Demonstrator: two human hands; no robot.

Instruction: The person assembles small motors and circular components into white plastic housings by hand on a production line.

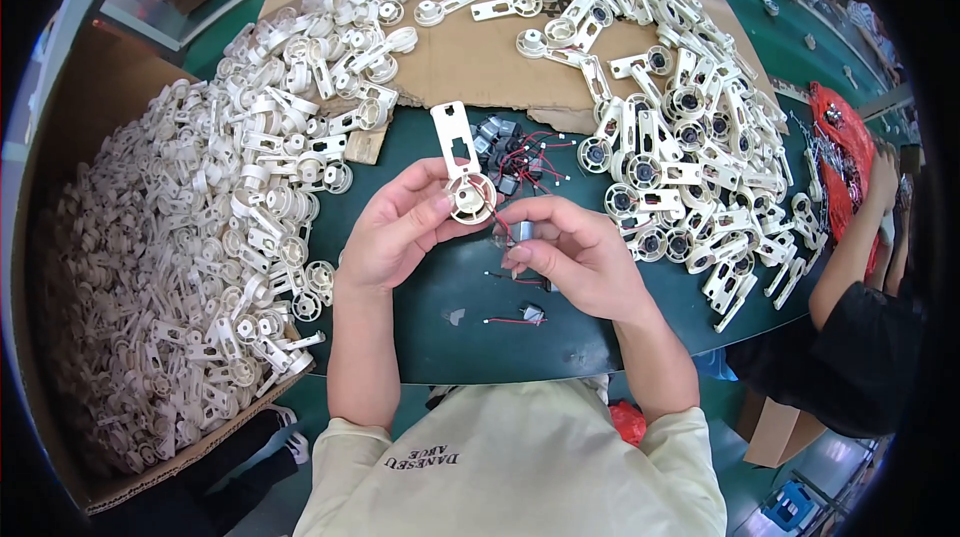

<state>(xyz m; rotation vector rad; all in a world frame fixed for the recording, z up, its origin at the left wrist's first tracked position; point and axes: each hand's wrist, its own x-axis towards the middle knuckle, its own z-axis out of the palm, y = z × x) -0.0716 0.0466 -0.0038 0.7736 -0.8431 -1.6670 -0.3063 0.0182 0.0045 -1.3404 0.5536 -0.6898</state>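
My left hand (390, 232) pinches a cream-coloured plastic fan housing (453, 129) by its round ring, the flat slotted handle pointing up and away. Close beside it, the fingers of my right hand (585, 255) are closed on a small silver motor (522, 231). A red wire runs from near the motor toward the ring; whether the wire passes through it I cannot tell. Just beyond both hands lies a heap of small motors (508, 142) with red and dark wires. Nearer to me, a single motor (532, 314) with a red wire rests on the green tabletop (440, 342).
At left a large cardboard box (120, 62) overflows with similar housings (190, 277). Housings with dark round centres (690, 137) are piled at right. Cardboard (450, 57) covers the far tabletop. Another person's arm (850, 247) reaches beside a red bag (840, 127) at far right.
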